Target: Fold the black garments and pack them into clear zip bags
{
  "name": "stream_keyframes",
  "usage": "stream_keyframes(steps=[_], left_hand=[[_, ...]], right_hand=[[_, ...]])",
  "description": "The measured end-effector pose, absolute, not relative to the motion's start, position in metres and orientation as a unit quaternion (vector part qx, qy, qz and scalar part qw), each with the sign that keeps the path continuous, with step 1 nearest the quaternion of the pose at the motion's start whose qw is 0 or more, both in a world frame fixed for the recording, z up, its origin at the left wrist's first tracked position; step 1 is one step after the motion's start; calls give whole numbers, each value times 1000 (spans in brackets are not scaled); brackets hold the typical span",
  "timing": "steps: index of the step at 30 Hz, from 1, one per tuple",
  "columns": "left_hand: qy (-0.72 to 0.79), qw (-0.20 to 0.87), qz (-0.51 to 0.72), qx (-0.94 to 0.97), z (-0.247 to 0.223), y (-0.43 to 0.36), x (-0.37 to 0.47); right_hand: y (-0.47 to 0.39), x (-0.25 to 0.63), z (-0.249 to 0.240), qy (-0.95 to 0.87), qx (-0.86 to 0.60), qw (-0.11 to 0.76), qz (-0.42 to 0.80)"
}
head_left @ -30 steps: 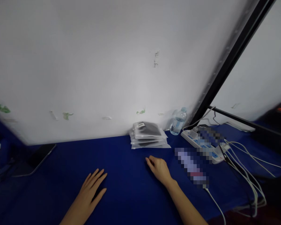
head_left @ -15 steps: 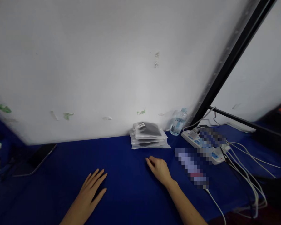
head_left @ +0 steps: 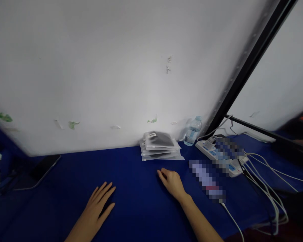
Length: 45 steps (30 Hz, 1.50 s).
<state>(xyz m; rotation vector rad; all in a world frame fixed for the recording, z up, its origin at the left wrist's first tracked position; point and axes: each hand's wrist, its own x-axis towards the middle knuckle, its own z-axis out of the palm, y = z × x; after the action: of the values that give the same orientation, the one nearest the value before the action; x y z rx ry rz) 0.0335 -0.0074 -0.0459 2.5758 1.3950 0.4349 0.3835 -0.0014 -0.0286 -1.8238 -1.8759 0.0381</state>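
Note:
My left hand (head_left: 98,205) lies flat on the blue tabletop (head_left: 136,208), its fingers stretched out and its thumb apart; nothing is in it. My right hand (head_left: 172,182) rests on the same surface with the fingers curled into a loose fist, and no object shows in it. Just beyond the right hand, against the wall, sits a stack of frosted zip bags (head_left: 161,145) with dark contents; the top one carries a small white label. Neither hand touches the stack.
A clear water bottle (head_left: 192,131) stands right of the bags. A white power strip (head_left: 233,170) with plugs and several white cables (head_left: 267,195) lies at the right, beside a blurred-out device (head_left: 208,181). A dark phone or tablet (head_left: 45,168) lies far left. A black frame post (head_left: 247,72) rises at right.

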Motion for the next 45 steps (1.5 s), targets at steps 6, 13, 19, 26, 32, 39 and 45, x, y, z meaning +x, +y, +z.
stream_keyframes(steps=[6,13,19,26,32,39,45], left_hand=[[471,88,149,865,-47,-8,34],[467,90,156,866,-46,-8,34],[462,95,157,868,-44,-7,35],[469,107,163,861,-40,-10,39],[469,126,173,857,-37,-12,38],[466,163,206,845,-37,-11,38],[503,403,364,672,-4,-34,49]], right_hand=[[-1,383,-29,-689,-675,265,26],[-1,383,-27,-679,-673,289,60],[-3,380,-25,-647,-672,342,113],[15,385,-5,-533,-665,457,255],[60,396,30,-353,-642,574,367],[69,383,49,-257,-572,645,437],[28,349,70,-262,-498,663,494]])
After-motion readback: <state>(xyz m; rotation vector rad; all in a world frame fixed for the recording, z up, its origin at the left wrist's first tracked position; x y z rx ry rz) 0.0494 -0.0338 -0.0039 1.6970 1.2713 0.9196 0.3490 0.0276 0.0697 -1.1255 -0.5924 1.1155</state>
